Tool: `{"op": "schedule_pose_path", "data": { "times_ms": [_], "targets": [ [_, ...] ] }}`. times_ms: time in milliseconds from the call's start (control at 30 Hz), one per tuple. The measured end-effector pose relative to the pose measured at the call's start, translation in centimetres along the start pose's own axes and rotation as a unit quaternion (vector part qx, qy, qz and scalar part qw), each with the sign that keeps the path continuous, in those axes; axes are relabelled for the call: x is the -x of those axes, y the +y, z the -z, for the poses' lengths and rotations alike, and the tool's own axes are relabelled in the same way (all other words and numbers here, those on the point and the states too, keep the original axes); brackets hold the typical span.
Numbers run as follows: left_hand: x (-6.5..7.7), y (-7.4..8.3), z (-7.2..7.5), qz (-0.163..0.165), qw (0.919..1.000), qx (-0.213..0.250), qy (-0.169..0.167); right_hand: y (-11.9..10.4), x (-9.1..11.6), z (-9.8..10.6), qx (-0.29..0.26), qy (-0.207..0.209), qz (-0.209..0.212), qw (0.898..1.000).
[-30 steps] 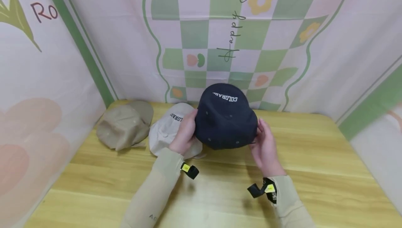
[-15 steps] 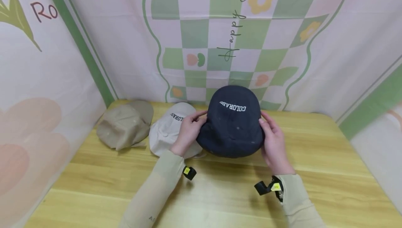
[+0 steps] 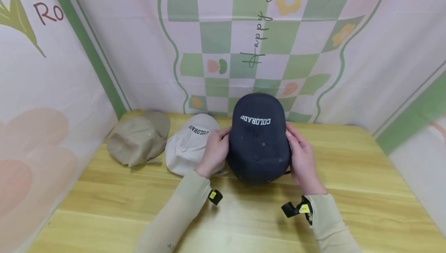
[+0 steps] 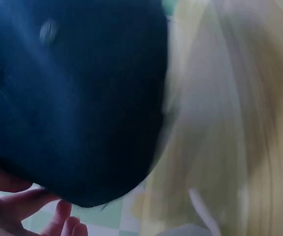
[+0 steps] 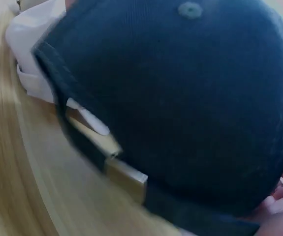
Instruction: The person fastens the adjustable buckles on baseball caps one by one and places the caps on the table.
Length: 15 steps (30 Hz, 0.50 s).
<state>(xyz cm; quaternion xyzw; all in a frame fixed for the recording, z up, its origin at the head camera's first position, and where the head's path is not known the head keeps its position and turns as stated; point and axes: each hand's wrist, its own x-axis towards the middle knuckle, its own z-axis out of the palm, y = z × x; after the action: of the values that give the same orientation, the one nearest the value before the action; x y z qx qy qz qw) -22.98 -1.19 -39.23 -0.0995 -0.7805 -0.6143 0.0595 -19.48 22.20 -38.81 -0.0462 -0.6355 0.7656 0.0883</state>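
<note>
A navy baseball cap (image 3: 258, 144) with white COLORADO lettering is held between both hands, its crown toward me and its brim at the far side. My left hand (image 3: 215, 150) pinches its left edge, thumb near the lettered panel. At the opposite edge my right hand (image 3: 304, 156) grips the side, fingers partly behind the fabric. In the right wrist view the cap's back strap shows a metal buckle (image 5: 126, 179) beside the rear opening. Left wrist fingers (image 4: 28, 204) curl under the cap's edge. Just left of it lies a pale grey cap (image 3: 188, 148) with dark lettering.
A khaki cap (image 3: 139, 140) rests at the far left of the wooden table (image 3: 115, 206). Behind the table hangs a patterned cloth (image 3: 216, 40), close to the navy cap's brim. More cloth stands along the left and right sides.
The navy cap has turned upright and swung its crown toward me; its lettering now sits lower and straighter. Both hands have shifted right with it. The grey and khaki caps stay put.
</note>
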Motion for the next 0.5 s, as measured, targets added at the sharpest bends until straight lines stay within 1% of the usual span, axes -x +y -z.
{"op": "schedule_pose_path", "data": {
  "times_ms": [33, 100, 267, 333, 500],
  "targets": [
    [0.1, 0.0, -0.2, -0.006, 0.9999, -0.012, 0.005, 0.0, 0.0, 0.0, 0.015, -0.002, -0.001, 1.0],
    [0.2, 0.0, -0.4, -0.007, 0.9994, -0.033, 0.013, 0.2, 0.0, 0.0, 0.049, -0.005, -0.005, 0.999],
    [0.3, -0.2, -0.8, 0.008, 0.9978, -0.065, 0.015, 0.6, 0.0, 0.3, 0.145, -0.011, -0.008, 0.989],
    [0.2, -0.5, -0.9, 0.001, 0.9973, -0.072, 0.014, 0.8, 0.0, 0.5, 0.165, -0.011, -0.007, 0.986],
    [0.0, -0.9, -1.1, -0.02, 0.9943, -0.105, 0.003, 1.1, -0.2, 0.8, 0.177, -0.015, -0.021, 0.984]
  ]
}}
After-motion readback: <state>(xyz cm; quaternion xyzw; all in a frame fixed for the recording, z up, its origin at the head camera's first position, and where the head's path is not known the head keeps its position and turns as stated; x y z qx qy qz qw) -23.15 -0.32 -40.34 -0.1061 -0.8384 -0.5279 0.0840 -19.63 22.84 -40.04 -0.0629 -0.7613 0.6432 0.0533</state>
